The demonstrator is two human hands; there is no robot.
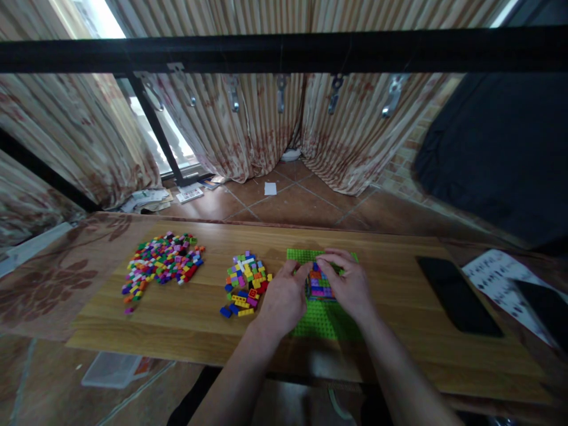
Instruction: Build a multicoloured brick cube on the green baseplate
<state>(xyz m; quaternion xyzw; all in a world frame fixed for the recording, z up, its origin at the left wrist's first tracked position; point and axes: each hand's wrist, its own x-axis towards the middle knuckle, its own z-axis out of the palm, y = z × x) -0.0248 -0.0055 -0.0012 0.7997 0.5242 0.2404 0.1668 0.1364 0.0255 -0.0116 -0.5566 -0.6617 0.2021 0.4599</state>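
A green studded baseplate (317, 322) lies on the wooden board, and a small block of coloured bricks (320, 286) in blue, purple and orange stands on it. My left hand (284, 296) is at the left side of this block, fingers bent and closed near its back edge. From the right, my right hand (348, 283) reaches over the block, thumb and forefinger pinched together at a small blue brick on its back left corner. The fingertips of both hands nearly meet there. Whatever sits between the left fingertips is too small to make out.
Left of the baseplate lies a pile of bricks (246, 278), with a bigger pile of small bricks (164, 260) farther left. A dark phone-like slab (457, 294) and a printed sheet (501, 284) are at the right. A black bar (284, 52) crosses above.
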